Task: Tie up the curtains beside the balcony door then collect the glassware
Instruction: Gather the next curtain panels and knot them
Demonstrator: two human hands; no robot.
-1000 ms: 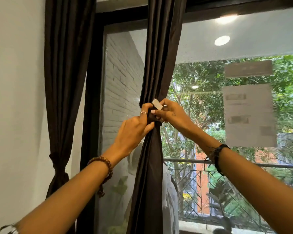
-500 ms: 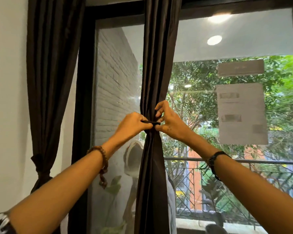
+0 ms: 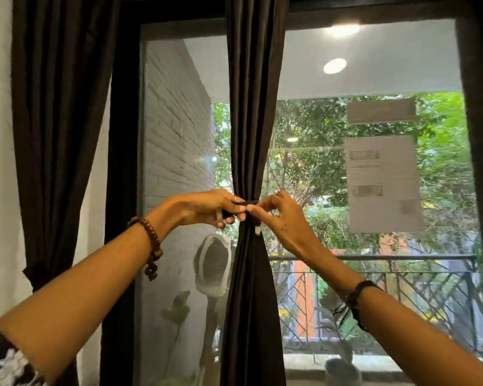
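At the middle of the glass balcony door [image 3: 374, 79], both hands met on the gathered dark curtain [image 3: 253, 107]. The left hand [image 3: 207, 208] pinched one end of the dark tie band [image 3: 248, 203], and the right hand [image 3: 279, 215] pinched the other end, so each grip was clenched on the band. The band went round the curtain right between the two grips. A small white tab [image 3: 258, 232] hung just under the right grip.

The step in hand looked like tying up this curtain. Next, the two ends likely needed to be pulled tight and fixed together so the curtain would stay bunched.

Far left of the grips, another curtain [image 3: 59, 121] was already tied. No glassware could be seen.
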